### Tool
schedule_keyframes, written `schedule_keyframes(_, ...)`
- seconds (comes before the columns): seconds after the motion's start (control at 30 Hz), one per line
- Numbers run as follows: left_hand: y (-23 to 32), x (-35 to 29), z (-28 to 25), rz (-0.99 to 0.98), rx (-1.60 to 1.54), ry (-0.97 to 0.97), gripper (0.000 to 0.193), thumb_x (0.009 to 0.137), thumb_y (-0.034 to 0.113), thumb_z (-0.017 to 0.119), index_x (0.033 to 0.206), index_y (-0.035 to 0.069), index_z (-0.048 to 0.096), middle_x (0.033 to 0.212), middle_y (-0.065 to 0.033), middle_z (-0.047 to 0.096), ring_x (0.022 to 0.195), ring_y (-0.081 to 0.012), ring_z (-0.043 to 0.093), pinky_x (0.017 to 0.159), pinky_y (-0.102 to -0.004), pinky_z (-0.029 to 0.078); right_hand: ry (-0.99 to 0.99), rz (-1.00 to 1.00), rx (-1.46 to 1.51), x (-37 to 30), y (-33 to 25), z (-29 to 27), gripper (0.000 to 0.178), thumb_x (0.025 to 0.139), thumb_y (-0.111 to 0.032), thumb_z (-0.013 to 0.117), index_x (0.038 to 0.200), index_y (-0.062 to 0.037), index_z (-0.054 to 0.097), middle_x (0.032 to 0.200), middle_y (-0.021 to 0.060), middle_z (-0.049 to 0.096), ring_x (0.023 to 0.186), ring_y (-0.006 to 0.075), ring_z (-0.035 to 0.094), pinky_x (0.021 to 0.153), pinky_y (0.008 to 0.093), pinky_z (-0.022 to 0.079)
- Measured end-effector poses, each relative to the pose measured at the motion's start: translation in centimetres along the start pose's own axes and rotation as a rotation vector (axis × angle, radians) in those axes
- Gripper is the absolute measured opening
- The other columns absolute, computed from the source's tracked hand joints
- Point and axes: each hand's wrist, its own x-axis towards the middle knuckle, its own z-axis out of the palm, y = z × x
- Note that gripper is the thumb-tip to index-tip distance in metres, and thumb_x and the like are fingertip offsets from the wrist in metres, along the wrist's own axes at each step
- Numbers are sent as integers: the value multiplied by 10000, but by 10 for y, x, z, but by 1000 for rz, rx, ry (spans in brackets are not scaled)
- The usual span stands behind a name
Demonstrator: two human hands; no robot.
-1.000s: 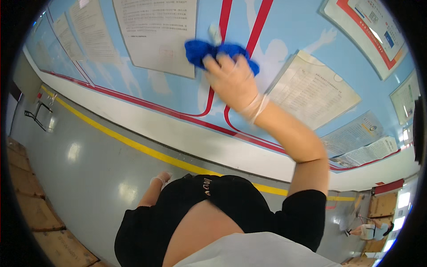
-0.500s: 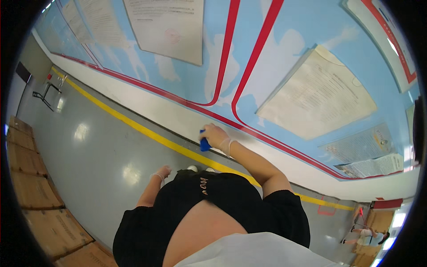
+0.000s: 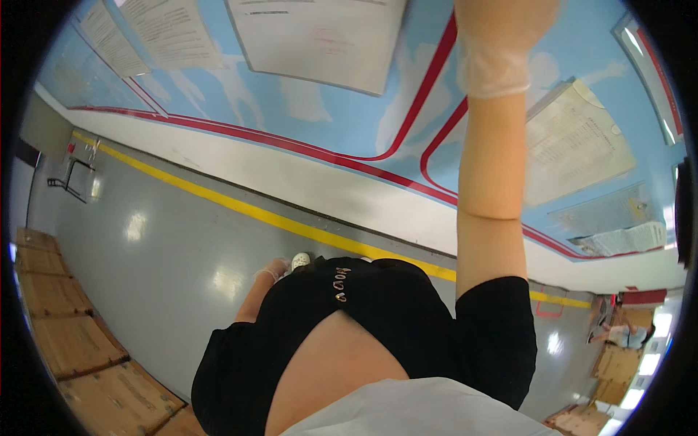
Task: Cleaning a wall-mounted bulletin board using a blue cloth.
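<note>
Now the gloved right hand has swung from low by the red stripe to high above it on the blue wall board, its grip and blue cloth cropped from view, while the left hand hangs slack far below.

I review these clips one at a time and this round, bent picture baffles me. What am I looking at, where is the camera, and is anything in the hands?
The camera sits on a person's head and looks down through a fisheye lens, so straight lines curve. The black shirt low in the frame is the person's own. Their right arm reaches up to a blue wall board with red lines and pinned paper sheets; the gloved right hand is cut off at the top, so whether it holds anything cannot be told. The left hand hangs beside the body, also gloved, apparently holding nothing. Below lie a grey floor and a yellow line.
</note>
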Motion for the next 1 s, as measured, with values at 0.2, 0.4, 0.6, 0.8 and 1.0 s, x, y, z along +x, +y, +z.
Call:
schedule_keyframes(0.2, -152, 56, 33, 47, 44, 271, 242, 738, 96, 703, 977, 86, 672, 985, -109, 676, 1045, -296, 624, 861, -379, 524, -278, 203, -57, -143, -83, -10, 444, 766, -35, 648, 1174, -208, 675, 1009, 155, 537, 880, 352, 527, 743, 433, 467)
schedule_keyframes(0.4, -188, 1, -33, 79, 143, 142, 189, 811, 119, 641, 986, 49, 655, 1014, -133, 679, 1004, -284, 650, 833, -400, 533, -968, 311, 17, -332, -151, -73, 456, 741, -45, 624, 1154, -227, 691, 1051, 136, 582, 951, 334, 559, 836, 415, 486)
schedule_keyframes(0.6, -237, -43, -2, -62, -34, -118, 123, 817, 85, 631, 933, 74, 668, 949, -127, 692, 864, -264, 683, 766, -397, 547, -1016, 1063, 114, -424, -172, -124, 355, 824, 5, 550, 1073, -190, 710, 1120, 170, 631, 1077, 295, 578, 964, 389, 459)
schedule_keyframes(0.8, -288, -27, 8, -5, -25, -21, 138, 800, 44, 630, 929, 76, 666, 958, -116, 679, 868, -272, 675, 754, -394, 547, -65, 1145, 58, -276, -132, -96, 292, 932, -37, 496, 1216, -42, 563, 1236, 129, 534, 1117, 246, 520, 1008, 376, 396)
schedule_keyframes(1.0, -300, -6, -4, 41, -220, 62, 358, 947, 329, 473, 1117, 36, 588, 989, -131, 693, 811, -249, 688, 599, -348, 520, 151, 1077, -87, -235, -162, 13, 247, 862, 10, 541, 1105, -28, 529, 1045, 106, 456, 1108, 275, 419, 990, 405, 324)
